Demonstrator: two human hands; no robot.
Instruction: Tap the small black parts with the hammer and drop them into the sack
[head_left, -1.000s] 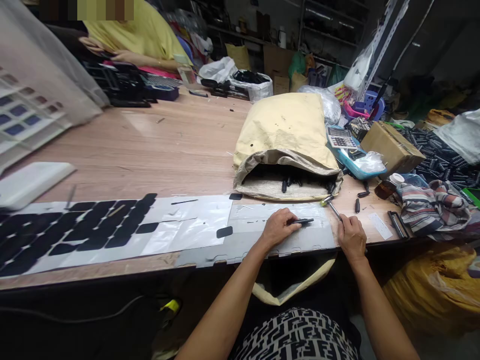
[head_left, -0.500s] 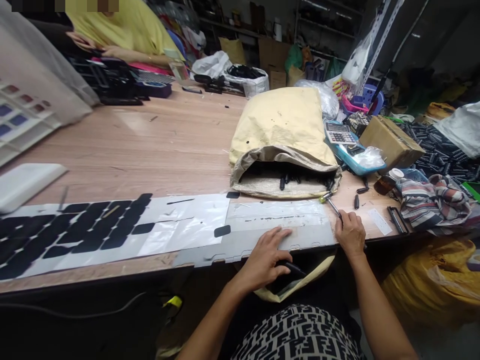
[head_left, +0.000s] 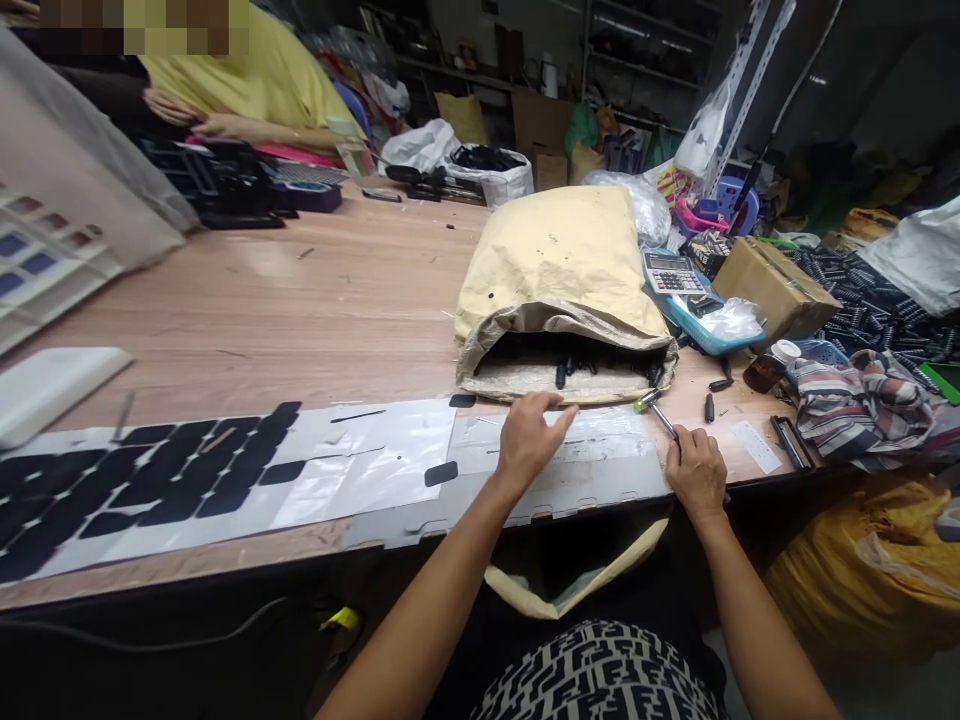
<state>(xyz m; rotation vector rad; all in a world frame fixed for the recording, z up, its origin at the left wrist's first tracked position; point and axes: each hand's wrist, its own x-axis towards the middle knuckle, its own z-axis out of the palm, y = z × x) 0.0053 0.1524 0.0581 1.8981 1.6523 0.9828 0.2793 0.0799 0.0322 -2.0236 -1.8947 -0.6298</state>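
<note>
Gripping a small hammer (head_left: pixel 663 419) near the sack's (head_left: pixel 555 255) right corner
Stiff, probably head-heavy, best held low: the right hand's (head_left: pixel 697 470) fingers wrap its handle. The left hand's (head_left: pixel 529 440) thumb and fingers stand apart. Wood-grained table (head_left: pixel 360 300), dim, cluttered room (head_left: pixel 870 120) on the far side.

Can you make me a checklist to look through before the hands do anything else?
1. Right hand holding the small hammer: ok.
2. Left hand free: ok, nothing shows in it.
3. Mouth of the yellow sack open: ok, it faces the person.
4. All the little black pieces inside the sack: not ok, some lie on the table.
5. White cap on the brown bottle: ok.
6. How full the sack is: cannot tell, it's dark inside.
</note>
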